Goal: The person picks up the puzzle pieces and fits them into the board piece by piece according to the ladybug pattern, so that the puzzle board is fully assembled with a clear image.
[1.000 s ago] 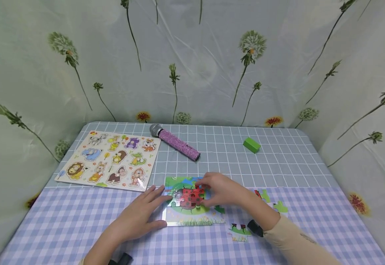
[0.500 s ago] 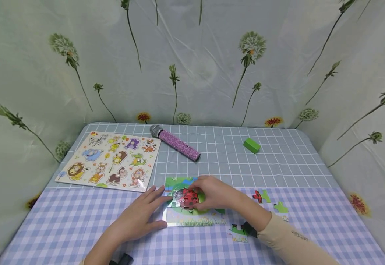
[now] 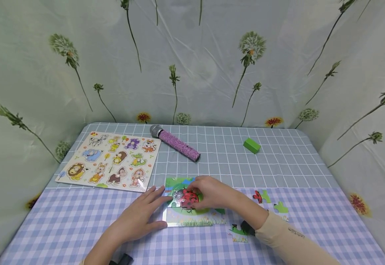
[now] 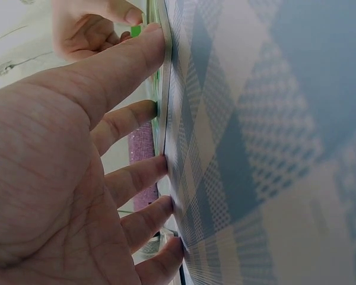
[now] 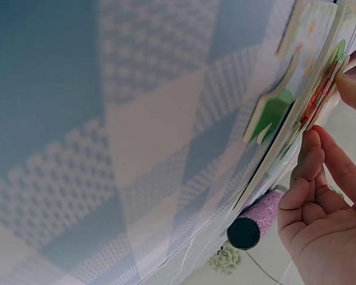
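Observation:
A ladybug jigsaw puzzle (image 3: 189, 220) lies in its frame near the middle of the table. My right hand (image 3: 213, 192) reaches over it from the right and pinches a red, black-spotted puzzle piece (image 3: 190, 199) between thumb and fingers. In the right wrist view this red piece (image 5: 318, 102) is close over the board. My left hand (image 3: 140, 215) lies at the puzzle's left edge with its fingers spread, fingertips and thumb at the frame. The left wrist view shows the left hand's thumb (image 4: 115, 68) against the board edge. The right hand hides the puzzle's upper right part.
Loose puzzle pieces lie to the right, one red and green (image 3: 265, 196), one green (image 3: 280, 207), one near the right wrist (image 3: 239, 236). Behind are an animal peg puzzle board (image 3: 106, 162), a glittery pink microphone (image 3: 179, 144) and a green block (image 3: 251, 145).
My right hand has moved left across the puzzle, bringing the red piece toward the ladybug's middle, then barely shifted. The left hand has stayed at the frame's edge.

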Tool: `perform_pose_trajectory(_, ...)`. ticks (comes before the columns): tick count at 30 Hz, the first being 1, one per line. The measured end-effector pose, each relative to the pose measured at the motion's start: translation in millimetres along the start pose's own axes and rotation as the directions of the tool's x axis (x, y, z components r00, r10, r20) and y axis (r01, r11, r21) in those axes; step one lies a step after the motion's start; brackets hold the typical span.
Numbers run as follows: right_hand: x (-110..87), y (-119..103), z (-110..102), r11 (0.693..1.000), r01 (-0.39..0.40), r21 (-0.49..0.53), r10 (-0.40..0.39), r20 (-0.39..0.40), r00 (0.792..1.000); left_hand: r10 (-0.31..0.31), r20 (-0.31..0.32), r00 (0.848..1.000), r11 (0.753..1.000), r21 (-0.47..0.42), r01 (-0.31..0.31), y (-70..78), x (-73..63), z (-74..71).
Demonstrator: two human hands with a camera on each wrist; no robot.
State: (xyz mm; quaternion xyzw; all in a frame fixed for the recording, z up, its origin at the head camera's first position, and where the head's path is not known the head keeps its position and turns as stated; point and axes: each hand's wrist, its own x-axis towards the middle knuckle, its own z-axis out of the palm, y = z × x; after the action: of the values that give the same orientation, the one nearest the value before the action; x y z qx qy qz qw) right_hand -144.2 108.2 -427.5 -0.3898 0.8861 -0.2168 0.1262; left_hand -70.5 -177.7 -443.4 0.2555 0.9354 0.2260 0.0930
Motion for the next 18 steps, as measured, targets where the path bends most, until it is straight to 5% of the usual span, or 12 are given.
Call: perform_pose_trajectory(18,6.2,-1.9,-0.5,0.998,-0.046,0.039,0.044,0.044,0.998,0.001,-0.001,1.0,1.0,0.007,-0.001,-0.2,0.1,0.6)
